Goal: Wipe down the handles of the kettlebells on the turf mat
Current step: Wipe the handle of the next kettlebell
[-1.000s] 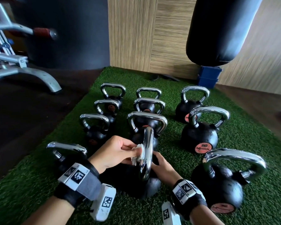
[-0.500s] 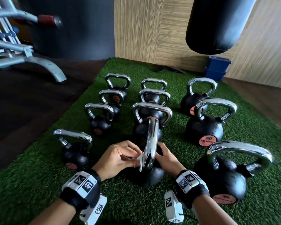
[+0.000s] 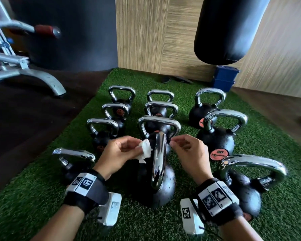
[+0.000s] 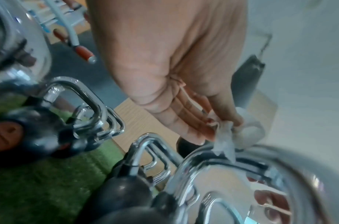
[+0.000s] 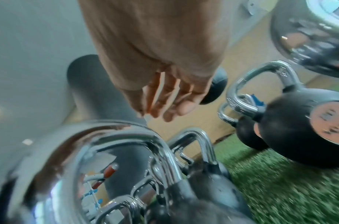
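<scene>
Several black kettlebells with chrome handles stand on the green turf mat (image 3: 261, 150). The nearest middle kettlebell (image 3: 156, 186) shows its handle (image 3: 159, 159) edge-on. My left hand (image 3: 139, 148) pinches a crumpled white wipe (image 3: 145, 150) against the left side of that handle near its top. My right hand (image 3: 174, 142) is just right of the handle top, its fingers pinching a small white end that looks like the wipe. The left wrist view shows the wipe (image 4: 247, 130) on the handle (image 4: 212, 163). In the right wrist view my fingertips (image 5: 172, 110) hover over the handle (image 5: 107, 136).
A 20-marked kettlebell (image 3: 215, 138) and a large one (image 3: 241, 188) stand to the right, and a small one (image 3: 75, 164) to the left. A black punching bag (image 3: 228, 28) hangs at the back right above a blue box (image 3: 224, 77). A grey bench frame (image 3: 33, 77) stands left on dark floor.
Both hands have moved up from the lower part of the handle to its top. The right hand has lifted off the kettlebell and now pinches by the handle top.
</scene>
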Tool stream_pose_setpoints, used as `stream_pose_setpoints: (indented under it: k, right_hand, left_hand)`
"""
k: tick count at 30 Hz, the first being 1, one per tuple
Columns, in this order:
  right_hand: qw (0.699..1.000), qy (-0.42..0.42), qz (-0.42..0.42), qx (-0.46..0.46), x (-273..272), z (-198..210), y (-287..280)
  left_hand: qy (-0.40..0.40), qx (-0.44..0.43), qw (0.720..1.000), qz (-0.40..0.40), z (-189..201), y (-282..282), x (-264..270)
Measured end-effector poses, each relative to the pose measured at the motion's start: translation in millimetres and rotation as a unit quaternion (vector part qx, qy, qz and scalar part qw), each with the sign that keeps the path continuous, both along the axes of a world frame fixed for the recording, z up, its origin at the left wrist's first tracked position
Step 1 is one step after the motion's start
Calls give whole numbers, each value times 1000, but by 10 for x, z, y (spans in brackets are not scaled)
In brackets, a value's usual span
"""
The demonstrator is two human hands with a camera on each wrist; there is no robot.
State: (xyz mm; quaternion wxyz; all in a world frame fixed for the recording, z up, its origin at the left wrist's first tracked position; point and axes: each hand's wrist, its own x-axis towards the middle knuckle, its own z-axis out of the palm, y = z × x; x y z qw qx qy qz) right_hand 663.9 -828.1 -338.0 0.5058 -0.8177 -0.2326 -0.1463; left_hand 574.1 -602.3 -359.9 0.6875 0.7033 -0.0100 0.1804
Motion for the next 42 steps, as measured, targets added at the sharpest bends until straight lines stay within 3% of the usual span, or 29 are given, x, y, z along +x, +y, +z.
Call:
stream_pose_setpoints:
  k: [2,4,7,12,16,18,20,25,31,42]
  right_hand:
    - [995,-28,91,-1,-119,221,60]
    - [988,-44,136,-62,-194,353,146]
    - [991,-28,131,-28,-206,437,202]
    - [992,-98,65,-47,-93,386,96]
    - [998,-30,7,-52,18,275,-47]
    - [997,-14,-29,-66,85,189,-155]
    - [995,-1,-53,-82,109,116,-220]
    - [991,25,-49,-119,88,-20,-311]
    - [988,35,-44,-144,170,-206,-259]
    - [989,131,-7,-73,466,-605,257]
  left_hand:
    - [5,-89,996,9,123,-71,71]
    - [10,-119,993,2,222,-148,143]
    - [13,-127,992,-8,333,-256,219]
    - [29,-95,994,-46,331,-234,303]
    - [81,99,992,-16,130,-34,431]
    - [130,235,963,-35,-81,47,491]
    - [162,297,939,-59,-304,56,512]
    - [232,222,947,-19,-702,-124,527]
    - [198,112,972,61,-814,-463,504]
    - [189,75,975,92,-864,-485,500]
